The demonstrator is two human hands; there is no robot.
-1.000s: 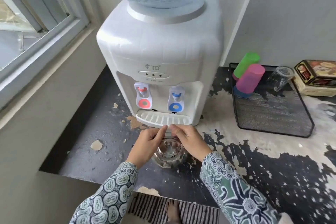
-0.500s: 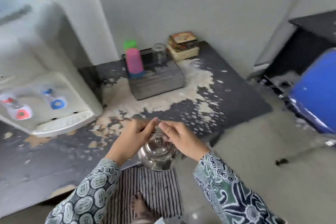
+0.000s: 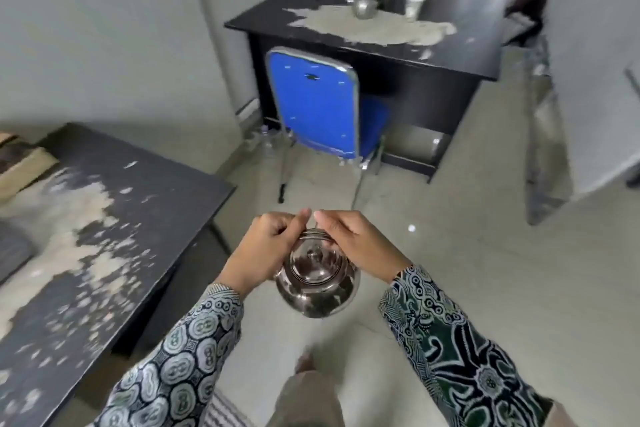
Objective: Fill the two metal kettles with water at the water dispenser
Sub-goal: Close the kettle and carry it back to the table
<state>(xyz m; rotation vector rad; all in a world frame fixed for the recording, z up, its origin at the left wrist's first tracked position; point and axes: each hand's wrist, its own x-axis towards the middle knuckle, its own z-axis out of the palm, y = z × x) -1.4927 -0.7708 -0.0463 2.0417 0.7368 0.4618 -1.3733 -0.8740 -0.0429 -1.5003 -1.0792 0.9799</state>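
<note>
A round shiny metal kettle (image 3: pixel 317 282) with its lid on hangs in the air over the floor, in the lower middle of the head view. My left hand (image 3: pixel 266 250) and my right hand (image 3: pixel 353 246) both grip its thin wire handle from either side, thumbs nearly touching above it. A second metal kettle (image 3: pixel 363 7) stands on the black desk (image 3: pixel 460 55) at the far side of the room. The water dispenser is out of view.
A blue chair (image 3: pixel 315 107) stands in front of the desk, between me and it. A dark worn table (image 3: pixel 145 204) runs along my left. Cups and a red object sit on the desk. Pale tiled floor (image 3: pixel 485 253) lies ahead and to the right.
I have turned away from the water dispenser to the right, carrying the kettle off the table in both hands. The dispenser has left the view; the desk and chair have come in.
</note>
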